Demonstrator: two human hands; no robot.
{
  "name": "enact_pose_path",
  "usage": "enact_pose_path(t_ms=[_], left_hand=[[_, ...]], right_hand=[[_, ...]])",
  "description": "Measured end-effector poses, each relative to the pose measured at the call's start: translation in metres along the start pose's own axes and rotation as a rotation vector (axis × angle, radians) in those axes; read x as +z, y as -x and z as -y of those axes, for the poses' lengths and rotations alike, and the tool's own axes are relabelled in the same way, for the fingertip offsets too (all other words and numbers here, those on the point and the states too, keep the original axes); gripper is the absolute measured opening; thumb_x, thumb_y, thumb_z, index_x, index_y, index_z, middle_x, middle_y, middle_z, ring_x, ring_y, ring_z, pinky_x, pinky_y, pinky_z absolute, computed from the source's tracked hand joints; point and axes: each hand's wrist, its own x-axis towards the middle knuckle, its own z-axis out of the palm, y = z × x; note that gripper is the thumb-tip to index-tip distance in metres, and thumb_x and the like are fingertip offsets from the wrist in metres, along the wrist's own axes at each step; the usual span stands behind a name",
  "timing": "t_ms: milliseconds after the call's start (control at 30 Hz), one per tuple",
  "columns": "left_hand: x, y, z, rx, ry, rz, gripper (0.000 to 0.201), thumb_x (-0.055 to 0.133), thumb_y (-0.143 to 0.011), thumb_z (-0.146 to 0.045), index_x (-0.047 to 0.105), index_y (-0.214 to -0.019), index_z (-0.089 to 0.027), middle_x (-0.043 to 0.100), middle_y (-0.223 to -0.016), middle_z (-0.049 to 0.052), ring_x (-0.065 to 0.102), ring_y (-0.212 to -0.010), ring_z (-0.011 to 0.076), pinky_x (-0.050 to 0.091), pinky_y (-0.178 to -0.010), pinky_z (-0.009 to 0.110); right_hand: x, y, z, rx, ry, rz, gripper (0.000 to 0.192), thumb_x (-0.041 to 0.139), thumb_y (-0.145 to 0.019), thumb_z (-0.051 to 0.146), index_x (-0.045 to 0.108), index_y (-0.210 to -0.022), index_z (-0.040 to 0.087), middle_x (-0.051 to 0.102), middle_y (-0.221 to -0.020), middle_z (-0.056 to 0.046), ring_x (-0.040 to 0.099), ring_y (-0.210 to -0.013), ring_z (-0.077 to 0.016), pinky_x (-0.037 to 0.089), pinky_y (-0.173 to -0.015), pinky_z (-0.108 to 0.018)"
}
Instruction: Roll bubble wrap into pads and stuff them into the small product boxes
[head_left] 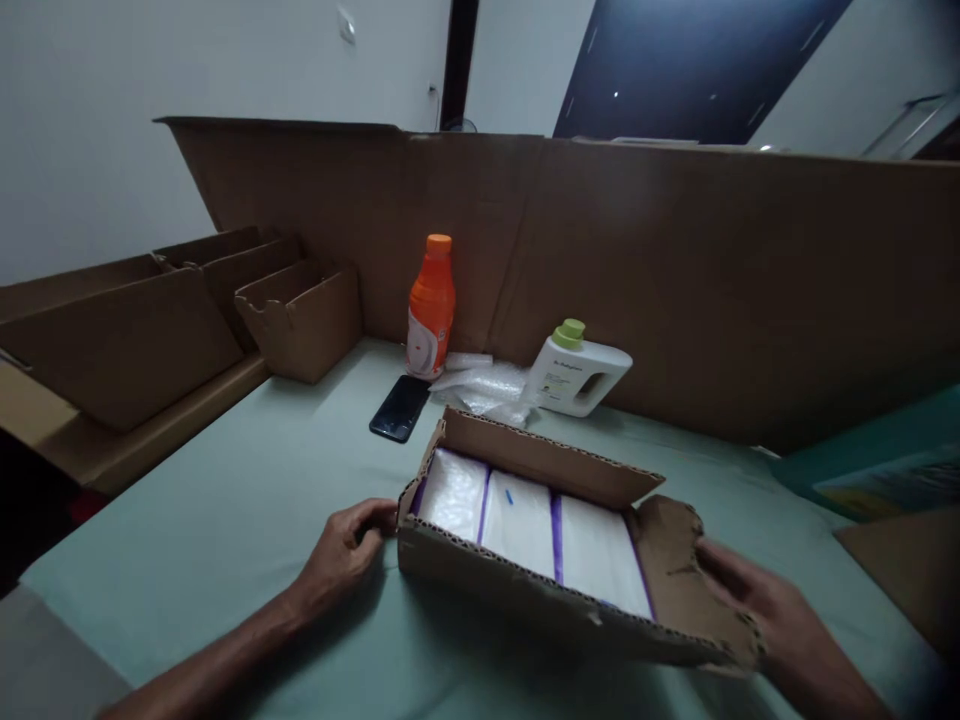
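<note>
An open cardboard box [495,585] sits low in front of me, set at a slant, with rough-cut edges. Three white packs [517,520] with purple edges lie side by side inside it, and a small blue mark shows on the middle one. My left hand [346,552] is closed at the box's left end, its fingertips partly hidden by the corner. At the other end my right hand [757,600] grips the right end flap [679,570], with some fingers hidden behind the cardboard.
Behind the box are a black phone [399,408], an orange bottle [431,310], bubble wrap [487,388] and a white jug with a green cap [581,375]. Cardboard boxes [307,325] line the left side. A tall cardboard panel [675,270] borders the back of the green-covered table [315,450].
</note>
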Motion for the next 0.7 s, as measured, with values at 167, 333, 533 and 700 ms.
enact_pose_path(t_ms=[167, 333, 533, 700], left_hand=[[0.004, 0.002, 0.009, 0.19, -0.136, -0.099, 0.022, 0.05, -0.08, -0.014, 0.061, -0.062, -0.019, 0.072, -0.073, 0.004, 0.067, -0.067, 0.0158, 0.056, -0.066, 0.026], [0.005, 0.002, 0.014, 0.269, -0.198, -0.074, 0.023, 0.049, -0.084, -0.014, 0.071, -0.084, -0.021, 0.073, -0.073, 0.002, 0.068, -0.065, 0.0151, 0.056, -0.061, 0.022], [0.004, 0.005, 0.024, 0.194, -0.185, -0.056, 0.027, 0.055, -0.085, -0.023, 0.074, -0.103, -0.027, 0.078, -0.089, 0.003, 0.072, -0.075, 0.0199, 0.059, -0.067, 0.027], [0.004, 0.004, 0.017, 0.183, -0.174, -0.038, 0.021, 0.053, -0.086, -0.028, 0.074, -0.088, -0.026, 0.073, -0.074, 0.003, 0.067, -0.065, 0.0206, 0.056, -0.06, 0.029]], right_hand=[[0.032, -0.122, 0.038, -0.447, 0.254, -0.01, 0.035, 0.044, -0.089, 0.026, 0.074, -0.108, 0.024, 0.076, -0.114, -0.011, 0.073, -0.102, -0.0288, 0.061, -0.086, -0.043], [0.094, -0.213, 0.07, -0.646, 0.367, 0.04, 0.027, 0.053, -0.084, 0.01, 0.074, -0.099, 0.018, 0.073, -0.119, -0.015, 0.068, -0.098, -0.0294, 0.056, -0.084, -0.046], [0.091, -0.246, 0.079, -0.502, 0.184, -0.153, 0.02, 0.052, -0.088, 0.017, 0.071, -0.092, 0.02, 0.07, -0.118, -0.012, 0.061, -0.114, -0.0287, 0.049, -0.097, -0.047], [0.058, -0.241, 0.088, -0.242, -0.072, -0.17, 0.024, 0.055, -0.09, 0.036, 0.064, -0.075, 0.02, 0.068, -0.074, -0.005, 0.064, -0.073, -0.0188, 0.053, -0.072, -0.033]])
